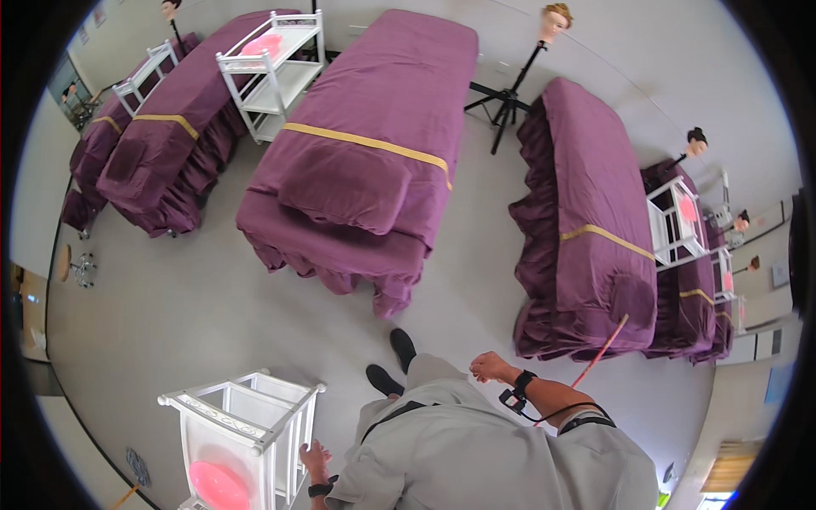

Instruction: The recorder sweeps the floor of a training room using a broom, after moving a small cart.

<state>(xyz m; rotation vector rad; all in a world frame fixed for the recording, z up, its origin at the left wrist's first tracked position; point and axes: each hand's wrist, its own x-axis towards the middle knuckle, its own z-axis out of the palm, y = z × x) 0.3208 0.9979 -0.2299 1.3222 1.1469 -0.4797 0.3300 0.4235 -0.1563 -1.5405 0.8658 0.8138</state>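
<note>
A person stood beside a white trolley (pixel 246 416) holding a pink basin (pixel 218 484). The left hand (pixel 314 459) rested open against the trolley's side (its nearer hand). The right hand (pixel 491 367), well away from the trolley, was loosely curled, empty.

Purple-draped beds (pixel 374 144) on grey floor (pixel 170 297) (mannequin heads (pixel 557 19) behind)

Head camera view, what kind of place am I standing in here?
Probably a beauty or massage training room: rows of purple-draped treatment beds, mannequin heads on stands, and white trolley carts, one beside your left hand.
</note>
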